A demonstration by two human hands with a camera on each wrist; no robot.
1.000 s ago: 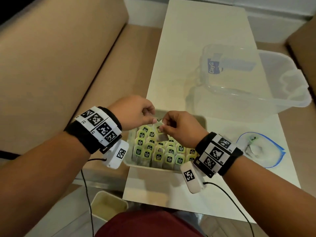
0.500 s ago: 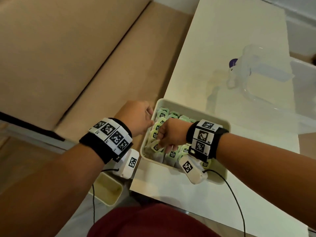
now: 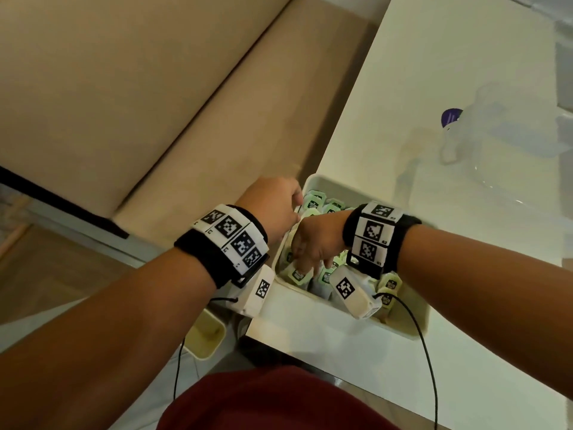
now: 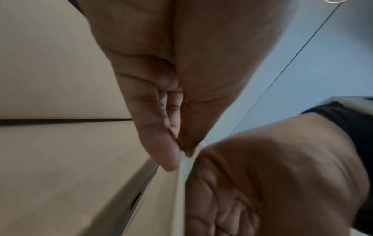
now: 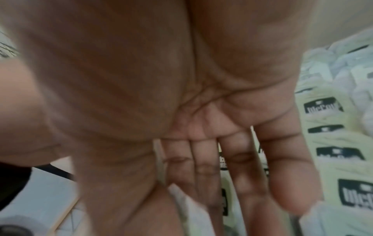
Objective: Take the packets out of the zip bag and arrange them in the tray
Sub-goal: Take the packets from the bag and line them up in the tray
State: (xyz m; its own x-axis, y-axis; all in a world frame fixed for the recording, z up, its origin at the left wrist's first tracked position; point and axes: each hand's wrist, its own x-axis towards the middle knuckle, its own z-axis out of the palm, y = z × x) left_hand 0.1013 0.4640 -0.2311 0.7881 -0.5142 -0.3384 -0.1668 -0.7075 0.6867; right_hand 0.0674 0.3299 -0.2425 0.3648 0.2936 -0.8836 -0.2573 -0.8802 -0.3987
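A white tray (image 3: pixel 316 305) at the table's near left edge holds several upright pale green packets (image 3: pixel 387 285) with black labels. My right hand (image 3: pixel 305 265) reaches down into the tray's near left corner. Its thumb and nearly straight fingers (image 5: pixel 238 167) hold one packet (image 5: pixel 182 206) among the others. My left hand (image 3: pixel 276 209) is at the tray's left side, and thumb and forefinger (image 4: pixel 169 153) pinch the thin white rim (image 4: pixel 182 161) there. The zip bag is out of view.
A clear plastic container (image 3: pixel 508 141) with a purple label stands further back on the white table (image 3: pixel 434 72). A beige sofa (image 3: pixel 124 103) runs along the left. A small cream bin (image 3: pixel 206 336) sits on the floor below the table's corner.
My right hand has carried the packet down from above the tray into its near left corner. My left hand let go of the packet and moved to the tray's left rim. The head view swung left.
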